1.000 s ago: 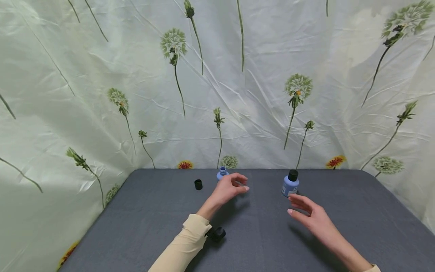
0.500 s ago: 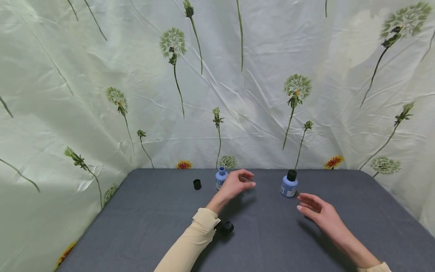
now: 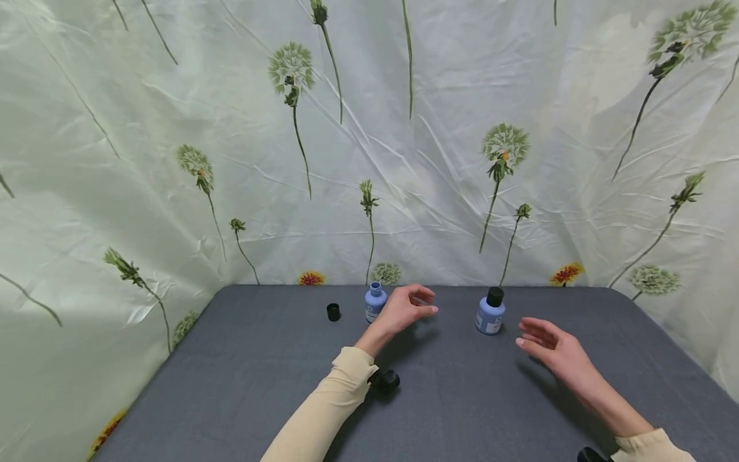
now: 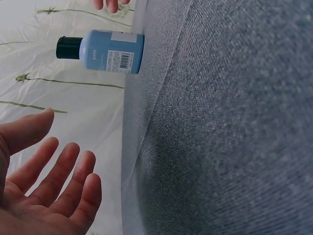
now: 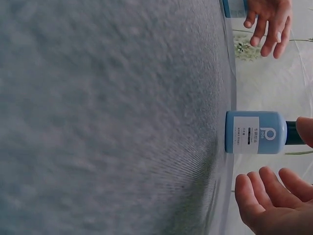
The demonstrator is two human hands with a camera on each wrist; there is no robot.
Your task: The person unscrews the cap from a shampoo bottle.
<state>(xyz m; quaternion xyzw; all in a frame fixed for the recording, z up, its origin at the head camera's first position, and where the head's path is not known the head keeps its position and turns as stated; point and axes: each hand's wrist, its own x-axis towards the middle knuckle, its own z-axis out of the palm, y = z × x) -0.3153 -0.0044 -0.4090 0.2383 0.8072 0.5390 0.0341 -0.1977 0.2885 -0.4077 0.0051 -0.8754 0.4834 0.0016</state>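
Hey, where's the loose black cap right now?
In the head view, the loose black cap sits on the gray table, left of center near the far edge, to the left of the open blue bottle.

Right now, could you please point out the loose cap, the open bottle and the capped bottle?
Loose cap [image 3: 333, 314]: head view, side.
Open bottle [image 3: 374, 302]: head view, body.
Capped bottle [image 3: 490, 314]: head view, body.

Blue bottles [image 3: 490, 317] (black caps [image 3: 494, 296])

My left hand [image 4: 34, 210] hangs loosely curved, apart from the blue bottle [image 4: 100, 51], which stands on grey cloth [image 4: 234, 107]. Past the bottle, my right hand [image 4: 112, 5] shows its fingertips.
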